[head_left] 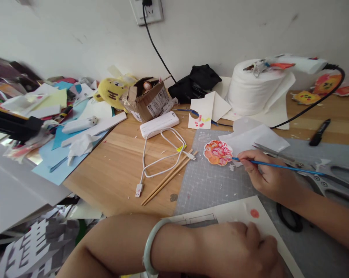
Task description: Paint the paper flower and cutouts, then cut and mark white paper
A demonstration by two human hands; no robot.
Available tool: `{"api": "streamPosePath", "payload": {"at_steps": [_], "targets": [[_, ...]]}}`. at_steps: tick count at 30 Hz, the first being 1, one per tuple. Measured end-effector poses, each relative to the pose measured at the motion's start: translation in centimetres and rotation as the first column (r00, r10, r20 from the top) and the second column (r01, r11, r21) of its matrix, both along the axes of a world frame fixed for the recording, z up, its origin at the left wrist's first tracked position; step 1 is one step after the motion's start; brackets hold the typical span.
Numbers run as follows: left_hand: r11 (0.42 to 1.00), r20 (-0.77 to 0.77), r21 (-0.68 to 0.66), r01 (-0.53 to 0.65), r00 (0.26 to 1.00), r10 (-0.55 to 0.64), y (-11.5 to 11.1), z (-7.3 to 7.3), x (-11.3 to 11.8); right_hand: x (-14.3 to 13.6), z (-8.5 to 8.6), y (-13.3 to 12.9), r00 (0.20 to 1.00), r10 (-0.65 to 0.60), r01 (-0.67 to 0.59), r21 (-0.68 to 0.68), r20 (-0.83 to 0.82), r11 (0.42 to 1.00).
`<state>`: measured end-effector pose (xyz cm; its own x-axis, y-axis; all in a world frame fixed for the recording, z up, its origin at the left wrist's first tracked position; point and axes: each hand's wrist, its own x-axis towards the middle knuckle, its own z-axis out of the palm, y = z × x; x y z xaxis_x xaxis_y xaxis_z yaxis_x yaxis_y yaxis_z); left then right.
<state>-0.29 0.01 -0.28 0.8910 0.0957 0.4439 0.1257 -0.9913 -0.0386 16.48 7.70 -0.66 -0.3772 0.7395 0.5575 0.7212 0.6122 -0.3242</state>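
Note:
My right hand [267, 173] pinches a slim blue paintbrush [281, 166]. The brush tip meets the right edge of a scalloped paper flower [217, 152] painted orange, red and pink, which lies on a grey cutting mat [205, 191]. In the foreground my left hand [246, 247], below a pale green bangle [153, 245], lies with curled fingers over a white sheet [238, 210] bearing a red dot. Its fingertips and palm are hidden, so anything in its grip does not show. Large scissors [322, 181] lie under and beside my right forearm.
Left of the mat are two chopsticks [168, 178], a white USB cable [144, 154] and a power bank [160, 124]. Behind stand a cardboard box [151, 100] and a tissue roll [246, 90]. A black marker [320, 132] lies right. Papers clutter the left.

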Motion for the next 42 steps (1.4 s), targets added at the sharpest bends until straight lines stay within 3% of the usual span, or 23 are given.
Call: {"api": "streamPosePath", "payload": {"at_steps": [18, 25, 36, 42], "targets": [[1.000, -0.023, -0.003, 0.000, 1.000, 0.000, 0.05, 0.11, -0.05, 0.01, 0.45, -0.07, 0.999, 0.023, -0.025, -0.049, -0.038, 0.999], [1.000, -0.023, -0.001, 0.007, 1.000, -0.007, 0.03, -0.03, 0.00, 0.08, 0.32, 0.05, 0.999, 0.024, -0.023, 0.021, -0.040, 1.000], [1.000, -0.087, -0.025, 0.019, 0.996, -0.021, 0.04, 0.35, -0.04, -0.02, 0.31, -0.35, 0.996, 0.002, -0.006, -0.052, -0.091, 0.999], [1.000, -0.034, -0.020, 0.013, 0.999, -0.014, 0.13, 0.23, -0.05, -0.15, 0.44, -0.25, 0.998, 0.021, -0.023, -0.029, -0.061, 0.999]]}}
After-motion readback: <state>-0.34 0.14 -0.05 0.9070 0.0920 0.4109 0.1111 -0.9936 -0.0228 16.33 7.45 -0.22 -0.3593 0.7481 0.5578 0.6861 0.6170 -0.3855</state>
